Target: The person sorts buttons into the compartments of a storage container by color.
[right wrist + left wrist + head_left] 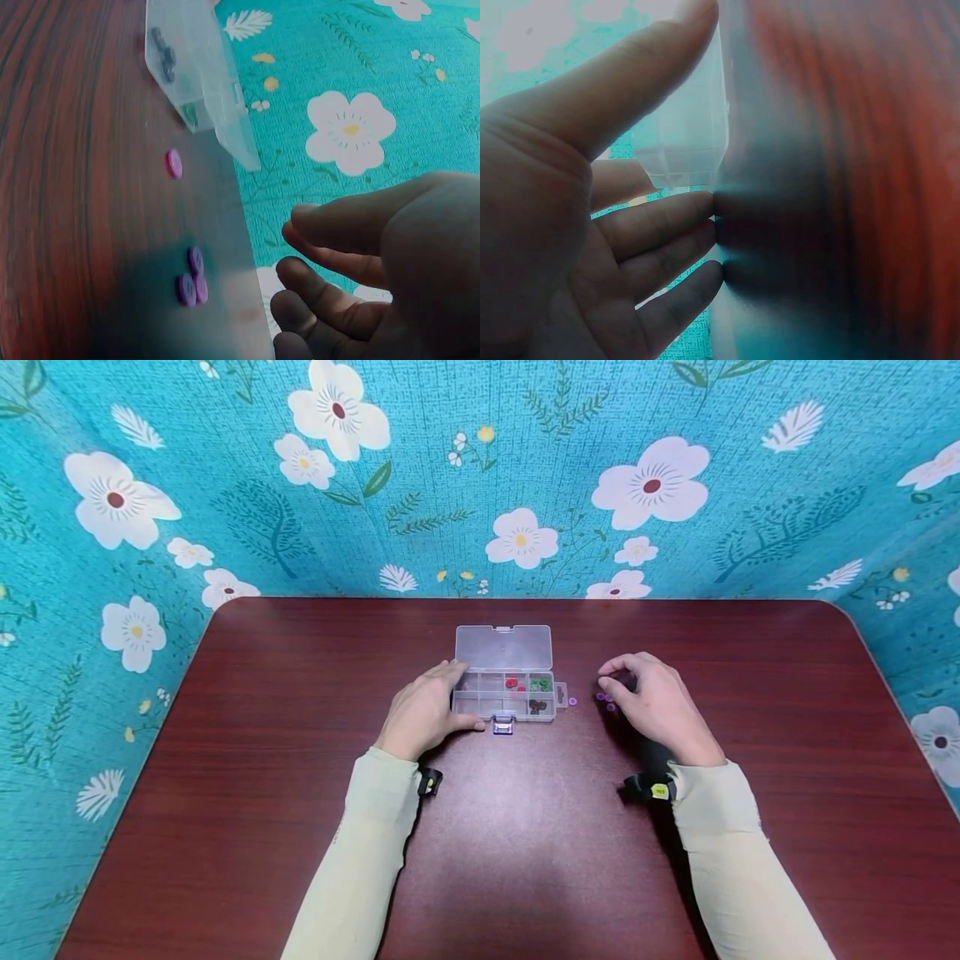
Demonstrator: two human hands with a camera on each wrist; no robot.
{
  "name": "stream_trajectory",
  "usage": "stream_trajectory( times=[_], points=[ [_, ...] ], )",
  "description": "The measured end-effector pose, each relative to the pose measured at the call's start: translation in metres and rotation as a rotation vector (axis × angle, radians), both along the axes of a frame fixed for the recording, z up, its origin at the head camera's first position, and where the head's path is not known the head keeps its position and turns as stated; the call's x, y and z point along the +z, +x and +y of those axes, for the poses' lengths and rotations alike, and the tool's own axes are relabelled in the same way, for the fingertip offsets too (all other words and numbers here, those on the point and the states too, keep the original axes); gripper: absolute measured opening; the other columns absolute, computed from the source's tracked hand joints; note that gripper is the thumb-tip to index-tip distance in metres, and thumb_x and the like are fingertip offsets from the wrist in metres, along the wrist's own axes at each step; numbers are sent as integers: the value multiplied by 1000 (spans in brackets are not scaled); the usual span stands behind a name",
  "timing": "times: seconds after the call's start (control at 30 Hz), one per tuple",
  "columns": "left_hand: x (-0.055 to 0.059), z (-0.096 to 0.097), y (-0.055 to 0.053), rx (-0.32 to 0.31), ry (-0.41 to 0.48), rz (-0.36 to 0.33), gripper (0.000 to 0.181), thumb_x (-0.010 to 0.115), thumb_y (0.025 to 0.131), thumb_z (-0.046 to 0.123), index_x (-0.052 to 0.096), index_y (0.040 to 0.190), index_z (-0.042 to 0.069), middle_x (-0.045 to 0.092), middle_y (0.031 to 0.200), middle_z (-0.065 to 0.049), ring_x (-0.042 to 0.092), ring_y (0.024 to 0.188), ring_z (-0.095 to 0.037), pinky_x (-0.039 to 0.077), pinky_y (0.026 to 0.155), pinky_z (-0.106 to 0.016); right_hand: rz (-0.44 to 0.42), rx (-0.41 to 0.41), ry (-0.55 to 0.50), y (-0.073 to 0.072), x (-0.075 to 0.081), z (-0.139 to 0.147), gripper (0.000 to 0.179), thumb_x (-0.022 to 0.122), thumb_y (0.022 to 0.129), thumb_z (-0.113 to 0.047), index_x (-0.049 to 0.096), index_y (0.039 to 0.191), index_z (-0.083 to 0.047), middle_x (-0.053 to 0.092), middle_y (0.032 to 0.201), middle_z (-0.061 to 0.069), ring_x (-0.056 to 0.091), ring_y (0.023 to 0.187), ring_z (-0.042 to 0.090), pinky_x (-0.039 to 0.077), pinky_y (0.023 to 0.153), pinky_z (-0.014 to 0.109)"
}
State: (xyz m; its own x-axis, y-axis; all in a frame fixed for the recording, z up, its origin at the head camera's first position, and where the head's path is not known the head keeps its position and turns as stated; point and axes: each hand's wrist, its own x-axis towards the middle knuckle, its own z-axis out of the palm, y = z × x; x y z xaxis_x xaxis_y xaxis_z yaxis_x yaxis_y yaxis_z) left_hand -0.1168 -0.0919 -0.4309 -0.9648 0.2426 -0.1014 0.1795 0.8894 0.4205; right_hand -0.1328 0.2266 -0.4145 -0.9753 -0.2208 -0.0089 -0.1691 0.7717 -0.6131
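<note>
A clear plastic compartment box (491, 695) lies on the table with its lid (503, 647) folded back. My left hand (429, 708) holds the box's left end, thumb along the front and index finger at the back. In the left wrist view, the other fingertips rest on the tabletop. Red buttons (512, 682), green buttons (540, 684) and brown buttons (537, 706) occupy separate compartments. My right hand (654, 700) hovers over three purple buttons (187, 289), thumb and index tips close together, nothing visible between them. Another purple button (573, 701) lies beside the box's hanging tab.
The dark red-brown wooden table (255, 793) reaches back to a turquoise flowered cloth (442, 485). A small purple-tinted latch (502, 726) sticks out at the box's front. Dark straps circle both wrists.
</note>
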Motion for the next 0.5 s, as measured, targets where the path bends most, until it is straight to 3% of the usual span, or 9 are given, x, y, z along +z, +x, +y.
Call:
stream_trajectory(
  times=[0.5],
  points=[
    [-1,1,-1,3,-10,-13,97,87,74,51,47,151,9,48,153,-6,36,146,-20,36,115,-42,-39,41,32,5,-7,16,10,73,92,-15,74,101,-13,66,96,6,58,86,21,45,75,38]
  ],
)
